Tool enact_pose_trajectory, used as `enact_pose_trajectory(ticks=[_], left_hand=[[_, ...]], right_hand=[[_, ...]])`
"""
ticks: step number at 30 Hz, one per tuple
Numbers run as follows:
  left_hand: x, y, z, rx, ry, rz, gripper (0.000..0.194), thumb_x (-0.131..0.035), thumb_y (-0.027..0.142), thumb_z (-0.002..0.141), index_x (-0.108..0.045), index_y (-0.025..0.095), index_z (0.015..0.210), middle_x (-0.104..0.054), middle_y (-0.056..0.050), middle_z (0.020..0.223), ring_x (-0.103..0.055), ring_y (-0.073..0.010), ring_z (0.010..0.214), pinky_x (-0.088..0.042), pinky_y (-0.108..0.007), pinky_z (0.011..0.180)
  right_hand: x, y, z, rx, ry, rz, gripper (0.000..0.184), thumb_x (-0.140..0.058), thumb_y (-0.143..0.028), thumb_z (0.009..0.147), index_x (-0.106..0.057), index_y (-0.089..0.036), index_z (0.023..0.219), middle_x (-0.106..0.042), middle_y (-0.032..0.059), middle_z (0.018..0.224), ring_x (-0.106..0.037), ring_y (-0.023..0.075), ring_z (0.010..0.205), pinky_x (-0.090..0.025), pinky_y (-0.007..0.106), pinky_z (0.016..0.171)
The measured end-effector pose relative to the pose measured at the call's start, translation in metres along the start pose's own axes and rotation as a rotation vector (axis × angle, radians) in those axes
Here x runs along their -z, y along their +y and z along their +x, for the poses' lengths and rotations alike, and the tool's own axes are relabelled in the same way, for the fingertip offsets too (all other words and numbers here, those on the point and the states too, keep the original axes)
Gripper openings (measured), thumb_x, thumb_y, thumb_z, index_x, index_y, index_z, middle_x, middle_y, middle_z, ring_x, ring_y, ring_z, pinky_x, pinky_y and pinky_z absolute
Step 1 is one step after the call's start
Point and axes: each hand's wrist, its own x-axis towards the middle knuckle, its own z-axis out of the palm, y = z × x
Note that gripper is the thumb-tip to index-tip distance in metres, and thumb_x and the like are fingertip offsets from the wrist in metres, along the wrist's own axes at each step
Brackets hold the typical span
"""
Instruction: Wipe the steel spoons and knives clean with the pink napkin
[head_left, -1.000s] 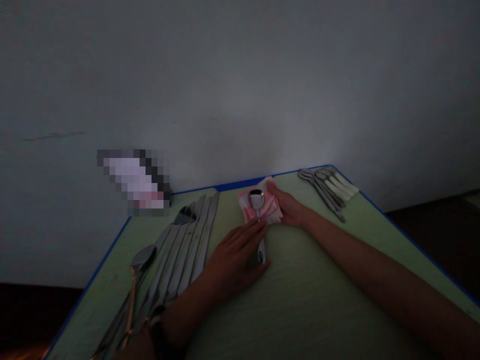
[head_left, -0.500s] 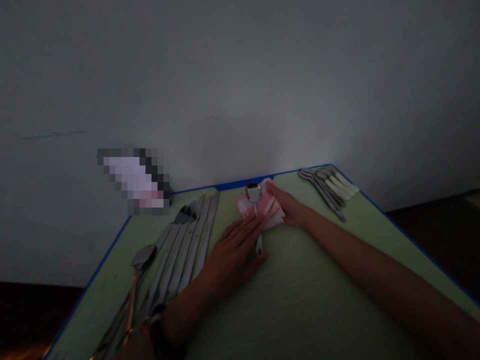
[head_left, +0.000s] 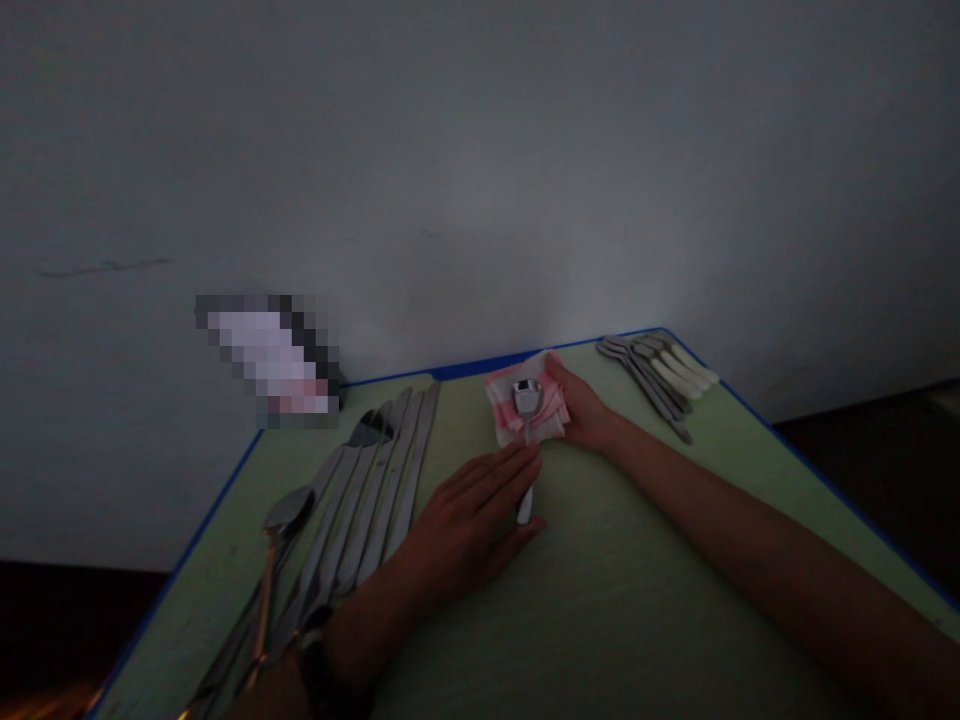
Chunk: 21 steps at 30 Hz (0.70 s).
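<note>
A shiny spoon (head_left: 527,398) with a squarish bowl lies with its head against a folded pink and white cloth (head_left: 501,400). My left hand (head_left: 476,505) holds the spoon's handle, its fingers laid across the metal and its thumb on the near side; the handle's end shows below the fingers. From the right, my right hand (head_left: 585,405) grips the cloth behind the spoon's bowl. Most of the right fingers are hidden by the cloth.
A green table (head_left: 630,580) with a blue edge stands against a grey wall (head_left: 480,180). Several knives (head_left: 382,485) and large spoons (head_left: 289,512) lie at the left. Small spoons (head_left: 645,385), some with white handles (head_left: 682,375), lie at the far right. A blurred-out object (head_left: 262,355) leans at the back left.
The spoon has shifted slightly to the right and toward me, and its bowl now sits in front of the cloth. The left fingers have slid a little down the handle.
</note>
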Motion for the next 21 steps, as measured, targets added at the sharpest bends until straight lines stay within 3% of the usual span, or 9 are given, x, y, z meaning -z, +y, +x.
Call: enact_pose_trajectory(ticks=[5, 9, 21], left_hand=[[-0.004, -0.003, 0.000, 0.093, -0.021, 0.036, 0.049, -0.049, 0.025, 0.091, -0.037, 0.013, 0.137, -0.044, -0.015, 0.141, -0.039, -0.0234, 0.131, -0.042, -0.042, 0.105], [-0.008, -0.012, -0.001, 0.146, 0.029, 0.039, 0.046, -0.046, 0.023, 0.092, -0.038, 0.014, 0.137, -0.046, -0.015, 0.140, -0.044, -0.0234, 0.128, -0.044, -0.042, 0.102], [-0.011, -0.012, -0.004, 0.094, 0.038, 0.032, 0.041, -0.049, 0.024, 0.092, -0.044, 0.015, 0.132, -0.055, -0.012, 0.132, -0.054, -0.0217, 0.116, -0.049, -0.040, 0.098]], right_hand=[[0.005, 0.002, 0.001, -0.066, -0.084, -0.013, 0.068, -0.014, -0.055, 0.092, -0.061, -0.007, 0.101, -0.070, 0.0118, 0.075, -0.065, 0.0204, 0.068, -0.050, 0.035, 0.075], [0.005, 0.004, 0.000, -0.089, -0.098, -0.026, 0.061, -0.020, -0.053, 0.093, -0.062, -0.010, 0.102, -0.071, 0.0108, 0.078, -0.066, 0.0190, 0.072, -0.049, 0.034, 0.079], [0.000, 0.000, -0.003, -0.091, -0.021, -0.019, 0.063, -0.017, -0.054, 0.093, -0.063, -0.011, 0.101, -0.070, 0.0092, 0.073, -0.065, 0.0195, 0.067, -0.049, 0.034, 0.073]])
